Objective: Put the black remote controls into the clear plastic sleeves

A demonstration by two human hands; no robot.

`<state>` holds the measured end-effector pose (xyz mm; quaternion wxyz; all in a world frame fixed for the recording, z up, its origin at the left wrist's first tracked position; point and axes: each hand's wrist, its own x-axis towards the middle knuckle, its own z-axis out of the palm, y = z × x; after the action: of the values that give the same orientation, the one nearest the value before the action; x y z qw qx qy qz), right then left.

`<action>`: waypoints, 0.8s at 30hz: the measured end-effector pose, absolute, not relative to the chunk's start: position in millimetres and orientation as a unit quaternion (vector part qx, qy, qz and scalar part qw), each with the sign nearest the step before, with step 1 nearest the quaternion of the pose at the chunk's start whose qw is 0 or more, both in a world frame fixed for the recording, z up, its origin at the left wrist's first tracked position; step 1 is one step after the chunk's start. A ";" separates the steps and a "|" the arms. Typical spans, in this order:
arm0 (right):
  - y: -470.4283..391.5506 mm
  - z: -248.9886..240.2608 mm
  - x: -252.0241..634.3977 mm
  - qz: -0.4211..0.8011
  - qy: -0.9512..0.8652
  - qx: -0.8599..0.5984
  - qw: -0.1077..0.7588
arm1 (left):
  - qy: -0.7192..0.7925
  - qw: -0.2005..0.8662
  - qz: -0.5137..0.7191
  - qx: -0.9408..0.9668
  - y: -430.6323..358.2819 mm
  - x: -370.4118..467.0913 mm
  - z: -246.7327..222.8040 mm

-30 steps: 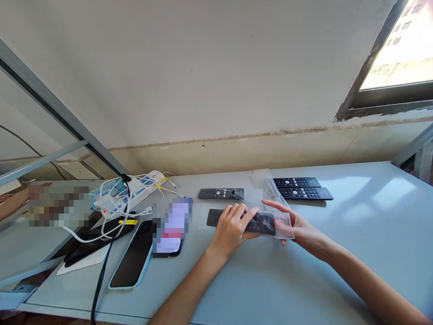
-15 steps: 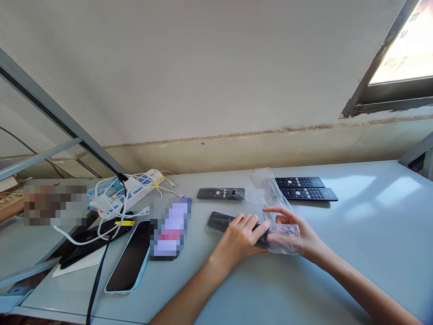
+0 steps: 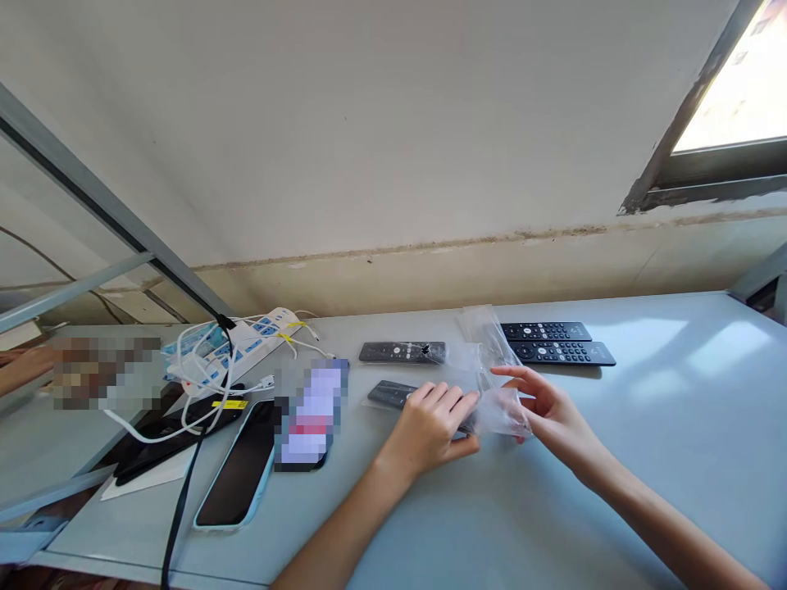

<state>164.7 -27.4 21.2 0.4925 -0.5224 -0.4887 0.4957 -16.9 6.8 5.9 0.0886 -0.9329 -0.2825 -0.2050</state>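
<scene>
My left hand (image 3: 435,424) is wrapped over a black remote control (image 3: 388,394) that lies in a clear plastic bag, its left end showing past my fingers. The loose end of the plastic bag (image 3: 499,411) sticks out to the right. My right hand (image 3: 553,414) grips that end between thumb and fingers, with the index finger stretched out above. Just behind them lies a second remote control (image 3: 402,352) in clear plastic. Two bare remote controls, the rear remote (image 3: 547,331) and the front remote (image 3: 569,353), lie side by side beyond my right hand.
An empty-looking clear bag (image 3: 483,328) lies by the bare remotes. To the left are a blue-cased phone (image 3: 237,467), a lit phone (image 3: 313,414), a power strip (image 3: 264,332) with tangled white cables and a black strap (image 3: 184,500). Another person's arm (image 3: 25,369) reaches in at far left.
The bagged remote and my left hand have shifted slightly left. My right hand's fingers have moved to the outer end of the bag, and the thumb no longer lies inside it.
</scene>
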 end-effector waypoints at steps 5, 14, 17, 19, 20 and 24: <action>-30.9 28.1 162.2 0.442 -0.467 -0.564 0.517 | -0.299 0.084 -0.178 -0.934 12.2 -17.4 2.4; -25.2 29.7 169.8 0.425 -0.452 -0.591 0.517 | -0.342 0.045 -0.197 -0.918 20.8 -19.0 2.8; -22.9 33.0 170.6 0.419 -0.439 -0.597 0.524 | -0.350 0.039 -0.205 -0.913 22.4 -18.8 -0.4; -22.4 34.9 169.3 0.416 -0.431 -0.600 0.531 | -0.360 0.031 -0.209 -0.908 23.0 -18.2 -4.1; -22.3 35.6 168.6 0.414 -0.430 -0.600 0.533 | -0.365 0.023 -0.213 -0.906 23.3 -17.8 -6.0; -22.3 36.5 166.9 0.406 -0.430 -0.604 0.534 | -0.369 -0.014 -0.239 -0.898 23.2 -15.5 -12.1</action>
<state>166.9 -22.3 36.5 0.5341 -0.6039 -0.4302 0.4062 -15.5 23.2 -12.1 -0.0137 -0.8980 -0.3689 -0.2392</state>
